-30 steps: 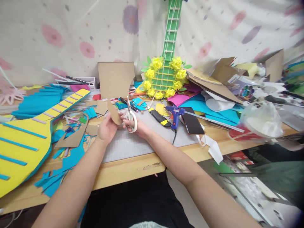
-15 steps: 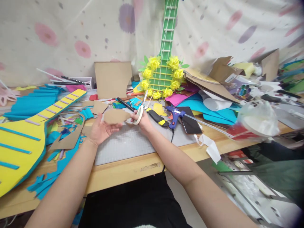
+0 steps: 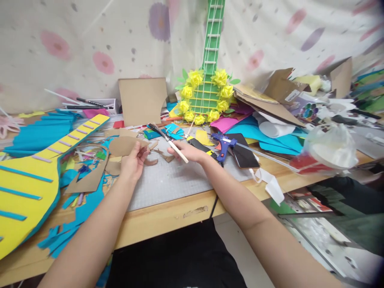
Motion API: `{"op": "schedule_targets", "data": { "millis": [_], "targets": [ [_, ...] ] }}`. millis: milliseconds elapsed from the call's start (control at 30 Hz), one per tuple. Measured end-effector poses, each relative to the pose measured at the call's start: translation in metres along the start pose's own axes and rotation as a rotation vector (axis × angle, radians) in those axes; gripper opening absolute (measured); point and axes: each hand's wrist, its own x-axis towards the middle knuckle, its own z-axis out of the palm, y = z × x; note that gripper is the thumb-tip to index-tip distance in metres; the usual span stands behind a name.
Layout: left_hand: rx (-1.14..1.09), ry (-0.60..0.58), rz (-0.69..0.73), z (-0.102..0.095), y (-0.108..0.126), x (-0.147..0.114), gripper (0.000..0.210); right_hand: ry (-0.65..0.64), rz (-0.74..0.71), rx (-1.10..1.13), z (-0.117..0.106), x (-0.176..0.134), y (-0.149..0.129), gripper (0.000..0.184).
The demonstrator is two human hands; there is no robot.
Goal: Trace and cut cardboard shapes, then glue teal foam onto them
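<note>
My left hand point(image 3: 135, 161) pinches a rounded piece of brown cardboard point(image 3: 123, 146) between thumb and fingers, over the left end of the grey cutting mat point(image 3: 159, 184). In my right hand point(image 3: 189, 151) is a pair of scissors point(image 3: 179, 152); its white handle shows edge-on and the blades point away to the upper left. A dark pen point(image 3: 156, 129) lies near the blades. Small curved cardboard offcuts point(image 3: 151, 162) lie on the mat between my hands. Just past my right hand is a black and yellow utility knife point(image 3: 199, 146), partly covered by the hand.
A blue glue gun point(image 3: 223, 146) and a phone point(image 3: 244, 152) lie to the right. Behind stands a green paper guitar point(image 3: 207, 96) ringed with yellow flowers. On the left are a yellow paper guitar point(image 3: 33, 188) and blue scraps point(image 3: 79, 214). A covered tub point(image 3: 325, 150) sits far right.
The cardboard piece has moved left, away from the scissors, and my left hand has gone from spread fingers to gripping it. The scissors have tipped down and offcuts now show on the mat.
</note>
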Motion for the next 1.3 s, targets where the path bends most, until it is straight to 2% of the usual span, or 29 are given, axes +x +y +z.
{"op": "schedule_targets", "data": {
  "millis": [133, 200, 267, 567, 867, 1300],
  "targets": [
    [-0.042, -0.01, -0.044, -0.002, 0.002, 0.003, 0.012, -0.411, 0.101, -0.121, -0.012, -0.002, -0.016, 0.042],
    [-0.04, -0.013, -0.045, -0.002, 0.001, 0.002, 0.013, -0.532, 0.107, -0.1, -0.012, 0.0, -0.026, 0.046],
    [-0.044, -0.016, -0.039, -0.002, 0.001, 0.0, 0.013, -0.591, 0.124, -0.085, -0.009, 0.002, -0.034, 0.049],
    [-0.101, 0.016, -0.033, -0.001, -0.002, -0.003, 0.006, -0.51, 0.238, 0.018, 0.014, 0.008, -0.039, 0.048],
    [-0.115, 0.02, 0.01, 0.001, -0.004, -0.006, 0.009, -0.565, 0.19, -0.021, 0.009, 0.005, -0.037, 0.045],
    [-0.118, 0.017, 0.011, 0.002, -0.004, -0.005, 0.008, -0.539, 0.218, -0.026, 0.008, 0.004, -0.045, 0.041]
  ]
}}
